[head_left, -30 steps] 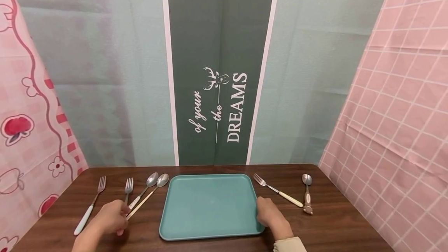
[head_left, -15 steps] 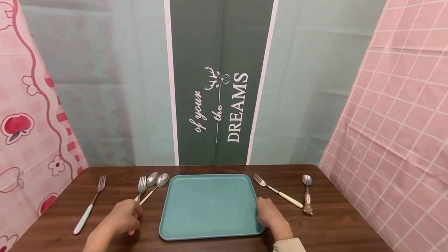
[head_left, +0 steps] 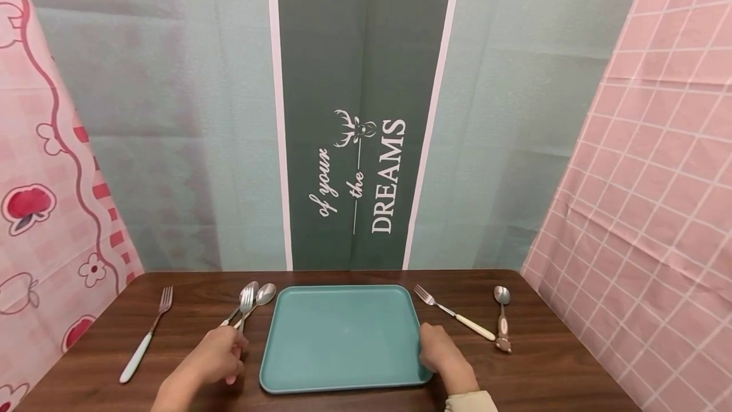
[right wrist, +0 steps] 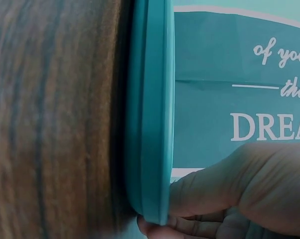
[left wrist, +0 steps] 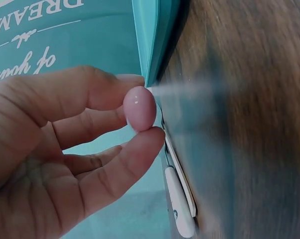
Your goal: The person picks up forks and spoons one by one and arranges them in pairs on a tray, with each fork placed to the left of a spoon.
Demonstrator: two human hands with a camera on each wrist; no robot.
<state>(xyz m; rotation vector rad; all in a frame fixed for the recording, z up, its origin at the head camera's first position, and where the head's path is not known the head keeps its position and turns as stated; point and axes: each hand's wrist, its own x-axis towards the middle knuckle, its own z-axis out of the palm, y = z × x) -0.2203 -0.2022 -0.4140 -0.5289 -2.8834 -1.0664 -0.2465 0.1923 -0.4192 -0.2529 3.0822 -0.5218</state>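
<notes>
My left hand (head_left: 216,356) pinches a fork (head_left: 246,299) by its handle; the left wrist view shows the handle's rounded pink end (left wrist: 140,108) between thumb and fingertips. In the head view the fork's tines overlap two spoons lying on the table, a near one (head_left: 265,294) and one with a white handle (left wrist: 179,201). To the right of them lies a teal rectangular tray (head_left: 343,336). My right hand (head_left: 443,348) grips the tray's right edge near the front corner, thumb at the rim and fingers partly hidden below it.
A fork with a pale blue handle (head_left: 137,358) lies at the left of the brown wooden table (head_left: 549,367). Right of the tray are a cream-handled fork (head_left: 474,326) and a spoon with a brown figure-shaped handle end (head_left: 502,323). Hanging cloths (head_left: 354,81) stand behind and at both sides.
My left hand has carried the fork to the right, from beside the spoons to over them and nearer the tray. My right hand and the tray stay put.
</notes>
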